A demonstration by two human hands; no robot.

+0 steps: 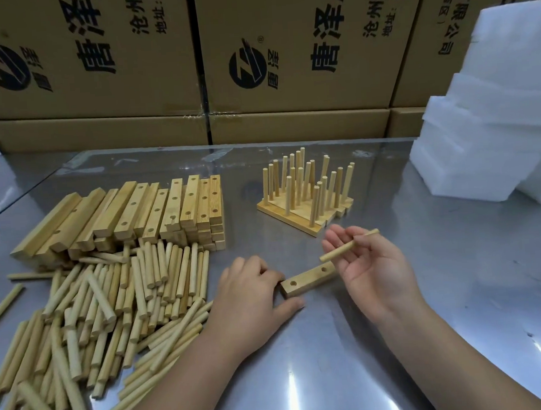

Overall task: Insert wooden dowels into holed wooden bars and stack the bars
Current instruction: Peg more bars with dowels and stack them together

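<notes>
On the shiny metal table, a heap of pale round wooden dowels lies nearest, at the left. The left hand grips the near end of a short rectangular holed wooden bar. Just above the bar's far end, the upturned right hand holds a smooth dowel across loosely curled fingers. Behind lie stacked holed bars, finished bars bristling with upright dowels, white foam blocks and printed cardboard boxes.

I see printed cardboard boxes stacked well beyond the left hand, white foam blocks beyond and right of the right hand, shiny metal counter under both.
</notes>
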